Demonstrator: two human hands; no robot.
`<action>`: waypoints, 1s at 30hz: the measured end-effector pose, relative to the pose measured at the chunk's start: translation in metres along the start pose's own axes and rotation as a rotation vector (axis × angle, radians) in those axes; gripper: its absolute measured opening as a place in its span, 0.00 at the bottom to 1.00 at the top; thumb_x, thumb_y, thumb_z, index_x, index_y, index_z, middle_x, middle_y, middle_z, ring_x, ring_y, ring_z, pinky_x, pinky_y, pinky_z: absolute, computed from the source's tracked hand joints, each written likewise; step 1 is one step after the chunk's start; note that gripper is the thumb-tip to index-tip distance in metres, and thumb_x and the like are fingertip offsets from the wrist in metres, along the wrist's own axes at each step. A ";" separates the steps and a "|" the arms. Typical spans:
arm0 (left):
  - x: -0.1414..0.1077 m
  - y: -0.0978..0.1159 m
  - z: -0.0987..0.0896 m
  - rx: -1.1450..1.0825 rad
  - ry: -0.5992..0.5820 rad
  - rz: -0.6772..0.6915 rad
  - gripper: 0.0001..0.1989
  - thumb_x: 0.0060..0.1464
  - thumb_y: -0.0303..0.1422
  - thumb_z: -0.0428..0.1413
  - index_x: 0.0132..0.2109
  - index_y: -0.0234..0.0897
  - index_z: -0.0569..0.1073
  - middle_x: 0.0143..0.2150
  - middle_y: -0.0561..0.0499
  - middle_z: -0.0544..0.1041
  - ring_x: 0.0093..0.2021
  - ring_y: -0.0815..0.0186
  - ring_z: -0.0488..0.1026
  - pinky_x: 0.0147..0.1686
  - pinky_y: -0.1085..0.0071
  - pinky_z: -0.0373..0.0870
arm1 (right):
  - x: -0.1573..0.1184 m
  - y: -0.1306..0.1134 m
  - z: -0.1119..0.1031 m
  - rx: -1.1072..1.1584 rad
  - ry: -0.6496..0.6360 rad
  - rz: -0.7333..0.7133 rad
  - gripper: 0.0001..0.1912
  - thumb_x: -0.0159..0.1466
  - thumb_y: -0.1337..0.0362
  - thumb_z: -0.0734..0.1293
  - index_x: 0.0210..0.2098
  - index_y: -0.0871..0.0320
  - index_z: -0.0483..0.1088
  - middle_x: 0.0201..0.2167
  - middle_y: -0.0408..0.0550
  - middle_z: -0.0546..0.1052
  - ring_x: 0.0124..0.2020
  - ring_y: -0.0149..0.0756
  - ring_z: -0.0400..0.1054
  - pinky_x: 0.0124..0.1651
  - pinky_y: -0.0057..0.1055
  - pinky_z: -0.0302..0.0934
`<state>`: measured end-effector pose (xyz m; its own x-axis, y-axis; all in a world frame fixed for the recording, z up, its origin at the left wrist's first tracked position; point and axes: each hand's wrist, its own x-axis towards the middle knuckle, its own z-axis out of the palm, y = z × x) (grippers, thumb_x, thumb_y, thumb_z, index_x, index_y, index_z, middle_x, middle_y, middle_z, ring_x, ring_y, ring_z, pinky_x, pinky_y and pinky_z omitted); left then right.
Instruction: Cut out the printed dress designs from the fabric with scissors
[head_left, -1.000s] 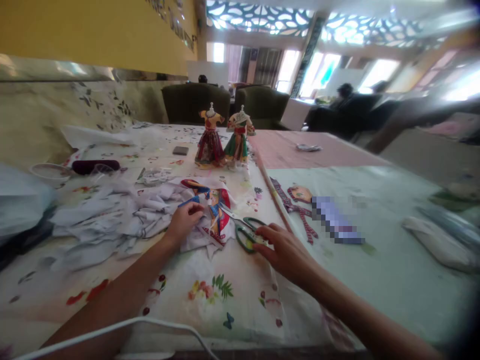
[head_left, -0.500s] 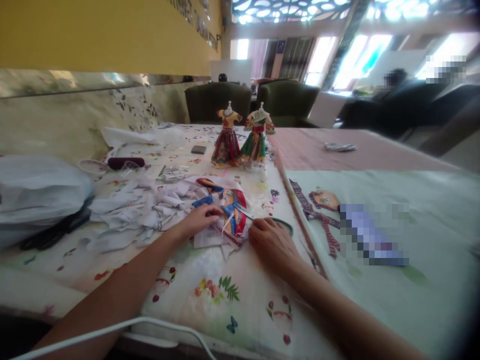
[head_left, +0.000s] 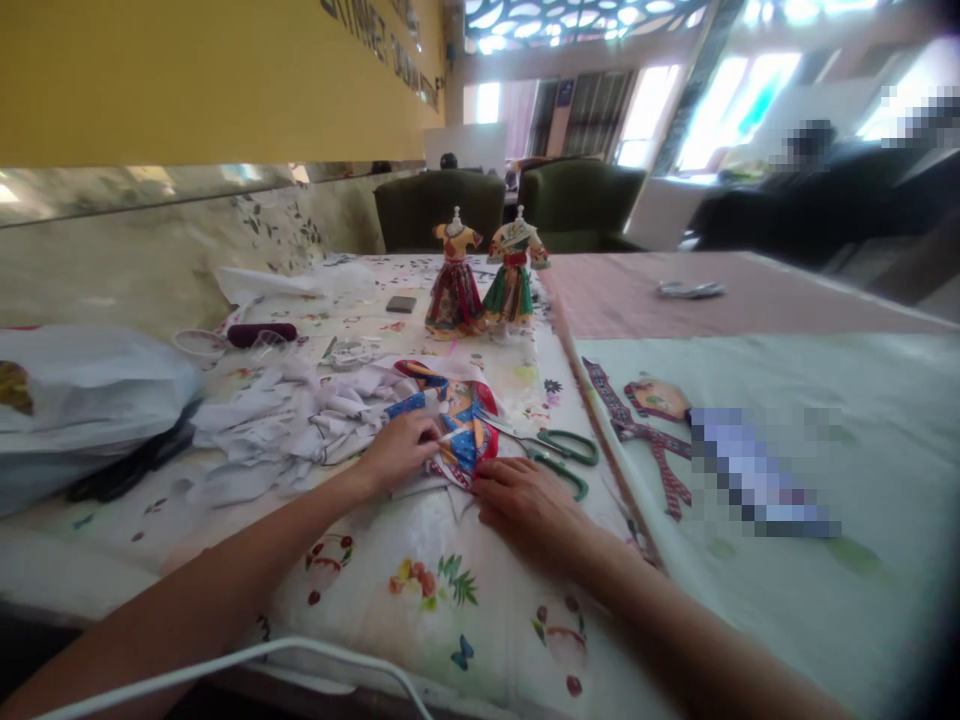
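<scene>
Patterned fabric pieces (head_left: 466,440) in blue, red and orange lie in front of me on the floral tablecloth. My left hand (head_left: 401,450) is at their left side, its fingers pinched together; a thin white strip (head_left: 452,435) sticks out from the fingertips. My right hand (head_left: 521,505) rests with fingers stretched over the lower right edge of the fabric, holding nothing I can see. Just beyond it lie green-handled scissors (head_left: 566,450), their blades reaching onto the fabric. White paper scraps (head_left: 292,425) are heaped to the left.
Two small dress forms in doll dresses (head_left: 454,285) (head_left: 516,280) stand behind the fabric. A white plastic bag (head_left: 97,390) is at the left, black scissors (head_left: 112,475) beside it. Patterned trim strips (head_left: 664,455) lie right. A white cable (head_left: 300,645) crosses the near edge.
My right hand has come away from the scissors and slid left onto the fabric edge; the green handles now show. My left hand has stayed near the same place, pinched.
</scene>
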<state>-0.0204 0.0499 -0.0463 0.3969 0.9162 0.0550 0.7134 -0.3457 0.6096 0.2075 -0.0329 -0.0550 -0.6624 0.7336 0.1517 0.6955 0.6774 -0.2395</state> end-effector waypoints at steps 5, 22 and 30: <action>-0.002 -0.024 -0.038 0.063 0.036 -0.084 0.08 0.51 0.36 0.56 0.30 0.38 0.77 0.29 0.51 0.78 0.32 0.61 0.73 0.35 0.67 0.65 | 0.002 0.005 -0.001 -0.018 -0.003 0.009 0.06 0.68 0.69 0.67 0.41 0.58 0.78 0.44 0.52 0.80 0.46 0.43 0.73 0.48 0.37 0.63; -0.003 -0.006 -0.020 0.158 0.101 0.051 0.15 0.60 0.43 0.54 0.44 0.38 0.80 0.43 0.45 0.78 0.44 0.58 0.74 0.47 0.64 0.68 | -0.001 0.014 0.006 -0.043 0.055 -0.068 0.09 0.70 0.70 0.64 0.40 0.60 0.77 0.37 0.52 0.80 0.39 0.44 0.74 0.44 0.39 0.64; -0.001 -0.014 -0.004 0.216 -0.054 0.015 0.05 0.53 0.31 0.55 0.32 0.38 0.75 0.33 0.50 0.79 0.34 0.62 0.74 0.35 0.70 0.65 | 0.000 0.016 0.009 -0.089 0.042 -0.045 0.07 0.69 0.68 0.66 0.41 0.57 0.78 0.37 0.52 0.80 0.39 0.44 0.73 0.41 0.37 0.64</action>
<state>-0.0331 0.0545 -0.0518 0.4347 0.9004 0.0170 0.8118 -0.4000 0.4254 0.2162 -0.0225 -0.0675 -0.6827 0.7026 0.2005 0.6884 0.7105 -0.1458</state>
